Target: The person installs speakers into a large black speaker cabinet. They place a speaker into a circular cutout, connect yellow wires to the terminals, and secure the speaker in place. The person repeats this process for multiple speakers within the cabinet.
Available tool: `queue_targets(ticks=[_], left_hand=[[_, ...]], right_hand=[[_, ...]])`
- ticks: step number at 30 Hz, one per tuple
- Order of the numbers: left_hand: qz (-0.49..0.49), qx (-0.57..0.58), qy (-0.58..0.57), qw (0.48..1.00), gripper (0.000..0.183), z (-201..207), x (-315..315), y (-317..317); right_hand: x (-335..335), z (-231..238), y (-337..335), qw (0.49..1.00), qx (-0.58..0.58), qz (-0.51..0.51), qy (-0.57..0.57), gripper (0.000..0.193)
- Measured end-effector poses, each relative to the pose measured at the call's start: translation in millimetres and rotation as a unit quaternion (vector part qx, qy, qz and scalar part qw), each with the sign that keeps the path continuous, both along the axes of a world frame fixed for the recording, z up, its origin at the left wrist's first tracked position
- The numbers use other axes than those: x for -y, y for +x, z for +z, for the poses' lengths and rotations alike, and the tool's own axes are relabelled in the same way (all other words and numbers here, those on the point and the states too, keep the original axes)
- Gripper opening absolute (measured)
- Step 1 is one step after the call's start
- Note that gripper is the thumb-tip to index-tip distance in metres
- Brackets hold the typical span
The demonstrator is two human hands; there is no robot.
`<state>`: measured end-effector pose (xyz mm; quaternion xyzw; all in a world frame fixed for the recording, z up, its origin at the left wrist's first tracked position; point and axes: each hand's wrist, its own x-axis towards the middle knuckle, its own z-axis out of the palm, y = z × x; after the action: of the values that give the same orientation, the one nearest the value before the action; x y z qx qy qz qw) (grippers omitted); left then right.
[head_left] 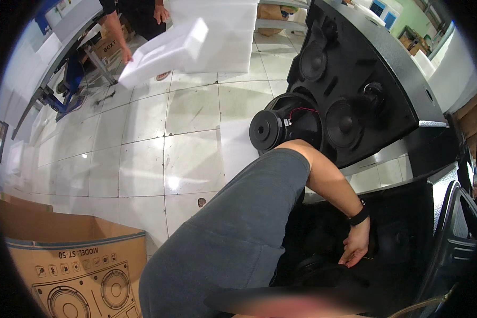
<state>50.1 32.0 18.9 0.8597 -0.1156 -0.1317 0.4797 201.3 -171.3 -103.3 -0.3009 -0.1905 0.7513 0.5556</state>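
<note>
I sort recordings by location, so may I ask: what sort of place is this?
Probably a loudspeaker workshop: a black speaker cabinet, an exposed speaker driver and a speaker-printed cardboard box suggest it.

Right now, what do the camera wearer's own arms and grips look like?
The left arm wears a loose, plain dark-grey fabric sleeve ending near the elbow, and a black band around the wrist. The left grip is ungloved. No right grip shows.

From the wearer's head, the fisheye view faces down and forward, close over the black cabinet [400, 228] at four o'clock, reaching a farther co-worker [140, 21] at eleven.
</note>
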Motion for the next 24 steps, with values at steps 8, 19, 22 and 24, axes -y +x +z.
queue_targets(ticks=[8,19,22,24], left_hand=[[-0.008,-0.023,-0.044,0.999,0.024,-8.1,-2.9,-0.8],[-0.011,-0.031,-0.02,0.999,0.032,-9.9,-2.9,-3.3],[0.001,0.028,-0.036,0.999,0.025,-15.4,1.7,-7.5],[0.078,0.047,-0.186,0.978,0.031,-23.9,9.2,-19.7]], right_hand=[[6.4,1.0,9.2,1.0,-0.002,0.013,0.003,0.069],[23.0,4.9,25.7,0.999,-0.01,0.026,0.021,0.071],[28.9,3.4,21.9,0.999,-0.025,0.02,0.028,0.072],[32.5,-2.3,16.5,0.999,-0.031,0.007,0.042,0.072]])
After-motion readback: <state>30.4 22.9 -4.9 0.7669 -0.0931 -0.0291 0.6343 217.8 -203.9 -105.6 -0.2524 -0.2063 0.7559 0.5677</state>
